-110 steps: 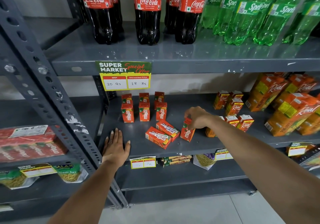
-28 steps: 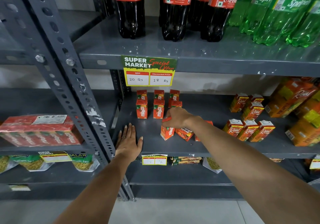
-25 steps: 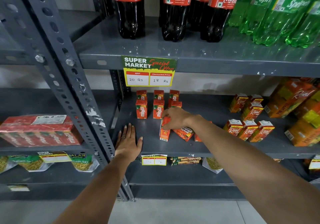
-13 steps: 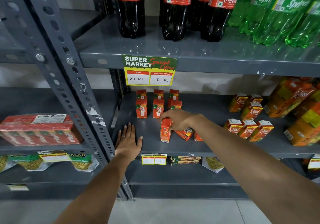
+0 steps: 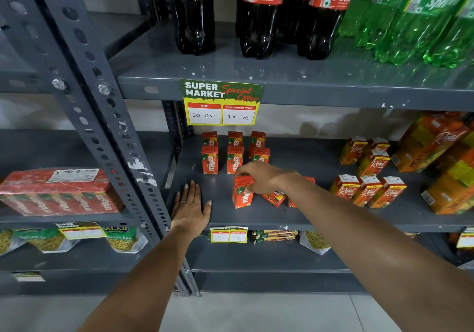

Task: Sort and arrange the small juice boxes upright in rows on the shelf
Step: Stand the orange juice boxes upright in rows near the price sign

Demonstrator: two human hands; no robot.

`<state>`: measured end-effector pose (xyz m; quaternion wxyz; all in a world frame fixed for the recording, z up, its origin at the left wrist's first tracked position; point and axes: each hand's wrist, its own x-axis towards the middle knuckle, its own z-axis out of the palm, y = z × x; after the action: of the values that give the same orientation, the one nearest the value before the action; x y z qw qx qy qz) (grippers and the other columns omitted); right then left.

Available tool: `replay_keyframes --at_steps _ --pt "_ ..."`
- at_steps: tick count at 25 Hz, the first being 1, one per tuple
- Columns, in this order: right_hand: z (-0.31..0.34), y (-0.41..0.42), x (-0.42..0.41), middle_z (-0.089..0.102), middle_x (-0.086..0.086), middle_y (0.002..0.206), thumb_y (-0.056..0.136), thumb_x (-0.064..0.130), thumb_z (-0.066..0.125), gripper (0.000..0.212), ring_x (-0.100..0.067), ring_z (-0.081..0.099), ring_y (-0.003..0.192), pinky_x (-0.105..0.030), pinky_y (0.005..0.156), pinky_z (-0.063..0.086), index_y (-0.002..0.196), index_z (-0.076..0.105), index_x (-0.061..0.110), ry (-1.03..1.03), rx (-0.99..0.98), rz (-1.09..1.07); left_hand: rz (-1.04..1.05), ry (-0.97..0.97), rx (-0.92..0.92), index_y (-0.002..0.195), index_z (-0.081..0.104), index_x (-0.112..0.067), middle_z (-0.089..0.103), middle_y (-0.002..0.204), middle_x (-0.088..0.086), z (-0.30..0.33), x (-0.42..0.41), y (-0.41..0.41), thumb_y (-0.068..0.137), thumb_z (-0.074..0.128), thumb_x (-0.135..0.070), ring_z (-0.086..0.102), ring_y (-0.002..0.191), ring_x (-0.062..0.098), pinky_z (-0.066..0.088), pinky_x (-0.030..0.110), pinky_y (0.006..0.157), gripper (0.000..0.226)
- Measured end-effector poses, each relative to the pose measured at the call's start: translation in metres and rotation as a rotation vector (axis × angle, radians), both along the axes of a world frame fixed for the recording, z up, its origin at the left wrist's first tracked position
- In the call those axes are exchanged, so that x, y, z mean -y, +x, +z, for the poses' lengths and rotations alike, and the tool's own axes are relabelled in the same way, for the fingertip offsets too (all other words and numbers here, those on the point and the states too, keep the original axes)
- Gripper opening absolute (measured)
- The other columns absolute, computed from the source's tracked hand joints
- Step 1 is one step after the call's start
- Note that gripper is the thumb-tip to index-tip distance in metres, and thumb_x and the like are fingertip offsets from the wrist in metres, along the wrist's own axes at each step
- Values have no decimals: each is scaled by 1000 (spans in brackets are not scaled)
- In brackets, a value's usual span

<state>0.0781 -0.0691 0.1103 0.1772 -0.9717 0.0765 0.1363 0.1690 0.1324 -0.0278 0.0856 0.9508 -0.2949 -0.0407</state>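
The right hand [image 5: 266,177] pinches the top of one small juice box [image 5: 242,195] with its fingers [image 5: 247,171] and keeps it upright on the shelf [image 5: 320,218], just in front of the standing rows [image 5: 234,152], probably so that it joins their line. The left hand [image 5: 191,209] lies flat on the shelf edge with fingers spread, holding nothing, I think for support. The box is orange-red with the Maaza name; two fallen boxes [image 5: 275,197] lie just beside it.

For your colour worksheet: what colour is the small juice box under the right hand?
Red-orange, clearest in the head view: small cardboard juice box, right hand.
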Motion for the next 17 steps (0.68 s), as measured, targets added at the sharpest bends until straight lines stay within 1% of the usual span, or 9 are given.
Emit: replay_keyframes --at_steps 2,4,8,11,14,16,17 --pt "-4 1 0 52 -7 143 88 14 70 56 -27 49 130 -43 105 45 140 49 17 27 25 -10 -1 7 -23 152 -2 -7 -5 161 8 0 1 1 100 17 -45 -8 147 20 -9 36 118 67" --pt "-6 1 -1 52 -8 142 89 16 71 57 -27 50 130 -41 105 45 141 49 15 59 46 -18 0 6 -40 151 -2 -7 -6 161 7 0 0 2 100 17 -43 -9 147 20 -10 36 118 66" --pt "-9 4 -5 51 -9 142 91 21 68 54 -28 51 128 -39 103 47 141 48 16 112 63 -98 4 -12 -77 151 -2 -7 -7 161 6 2 1 3 101 17 -36 -10 147 18 -11 36 118 61" --pt "-12 7 -16 52 -10 140 92 20 67 50 -29 52 127 -36 100 47 138 50 18 143 84 -105 4 -10 -90 152 -2 -7 -7 161 5 3 2 4 102 17 -34 -11 147 18 -11 36 118 60" --pt "-13 6 -25 52 -9 141 93 21 66 50 -28 52 127 -36 100 47 140 49 20 150 122 -113 1 -15 -89 152 -1 -7 -6 161 6 2 1 4 102 18 -34 -10 147 18 -11 36 117 60" --pt "-12 3 -23 53 -8 142 92 26 67 52 -27 52 128 -37 102 47 140 49 21 198 101 -122 0 -12 -84 152 -1 -7 -6 161 6 3 1 4 101 17 -34 -10 147 19 -11 36 117 60" --pt "-11 1 -20 53 -7 142 92 32 68 53 -25 52 128 -38 103 47 140 49 21 237 77 -127 0 -6 -85 151 -2 -7 -7 161 6 3 1 4 101 17 -34 -10 147 19 -11 37 117 60"
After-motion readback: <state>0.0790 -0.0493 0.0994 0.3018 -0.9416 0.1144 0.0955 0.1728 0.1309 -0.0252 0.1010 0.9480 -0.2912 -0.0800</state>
